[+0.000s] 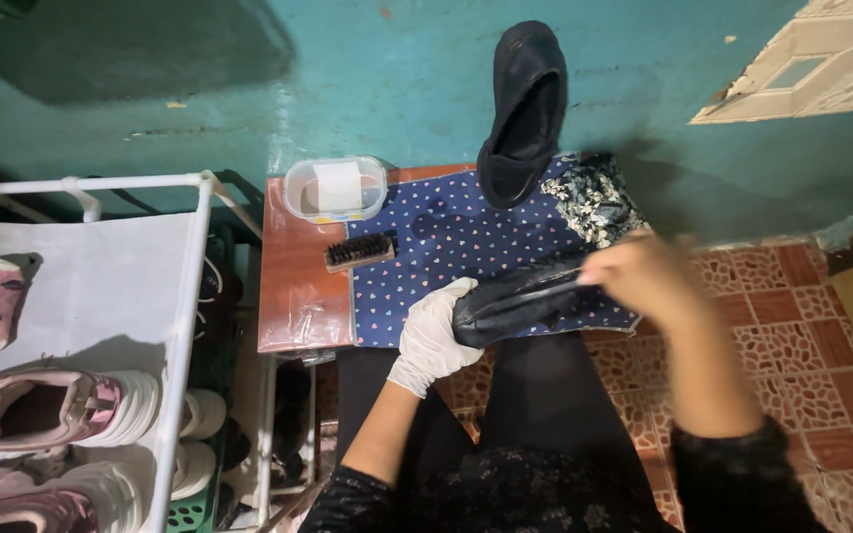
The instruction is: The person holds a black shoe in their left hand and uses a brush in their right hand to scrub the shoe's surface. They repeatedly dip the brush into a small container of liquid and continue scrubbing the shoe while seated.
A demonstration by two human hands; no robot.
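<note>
Head view shows the gloved left hand [433,336] clasping a black shoe [515,299] at frame centre above the bench [298,276], while the blurred right hand [644,276], grip unclear, rubs it; a hard stroke could knock it loose.

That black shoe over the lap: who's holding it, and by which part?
The gloved left hand grips the black shoe at one end; the bare right hand, blurred, touches its other end.
</note>
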